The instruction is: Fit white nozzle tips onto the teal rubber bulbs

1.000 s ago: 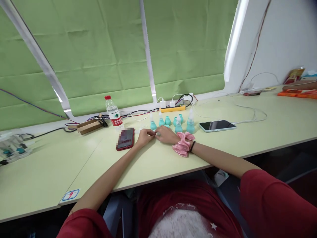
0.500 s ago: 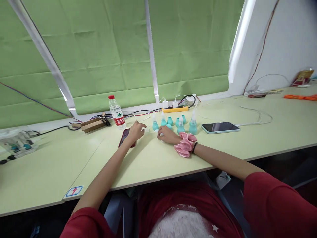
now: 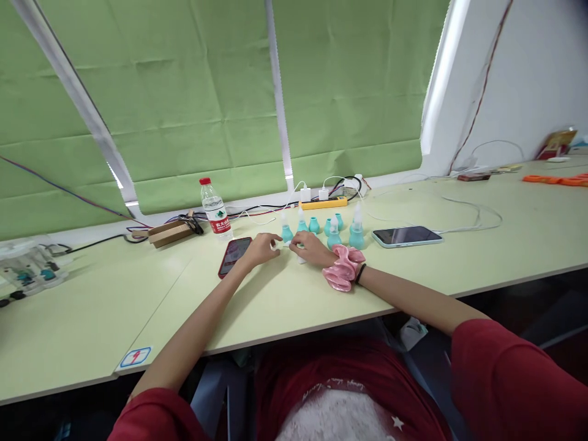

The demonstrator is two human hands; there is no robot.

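The left hand [image 3: 261,250], to the right of the bottle [image 3: 215,211] and nearer the person, has thumb and forefinger parted; whether a small pale piece sits in that gap I cannot tell. The right hand [image 3: 311,248], farther right of the bottle, is loosely curled, its grip hidden, with a white piece [image 3: 301,260] showing under its fingers. A scrunchie [image 3: 342,267] circles its wrist.

A moment ago the left hand was over the red phone [image 3: 234,256]; now it is nearer the right hand, which has barely moved. I judge that this brings both back to the small parts between them.

Beyond the hands, right of the bottle, stand at least seven turquoise bulbs [image 3: 356,238], four with clear tips [image 3: 357,215]. The red phone lies in front of the bottle, the pale phone [image 3: 407,236] well to its right, and the power strip [image 3: 323,203] right and behind.

The bottle's red label has white Chinese characters, apparently 农夫山 to start. Left of the bottle, at the near edge of the desk [image 3: 294,300], is a blue-framed sticker [image 3: 135,356] with an unclear red mark. The script on the shirt [image 3: 275,373] is too small to read.
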